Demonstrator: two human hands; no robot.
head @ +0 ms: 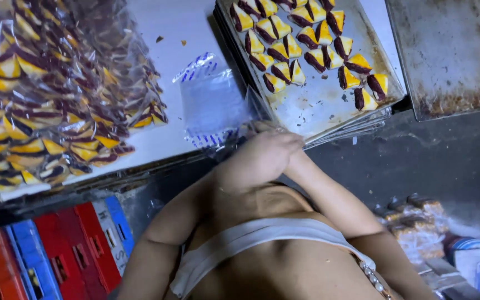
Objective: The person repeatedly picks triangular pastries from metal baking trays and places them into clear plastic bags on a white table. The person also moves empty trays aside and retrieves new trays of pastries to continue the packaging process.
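My two hands meet at the table's front edge, just below a stack of clear plastic bags [212, 103] with blue printed strips. My left hand [254, 158] lies on top with its fingers curled, and crumpled clear plastic shows under it. My right hand [289, 145] is mostly hidden behind the left; only its wrist and a few fingertips show, next to the tray's corner. A metal baking tray [318, 105] just beyond the hands holds several yellow-and-dark-brown pastries [295, 47] in rows.
A big heap of bagged pastries [40, 111] fills the white table's left side. An empty, stained tray [451, 55] lies at the far right. Below the table are red and blue crates [56, 255] on the left and wrapped baked goods [412, 216] on the right.
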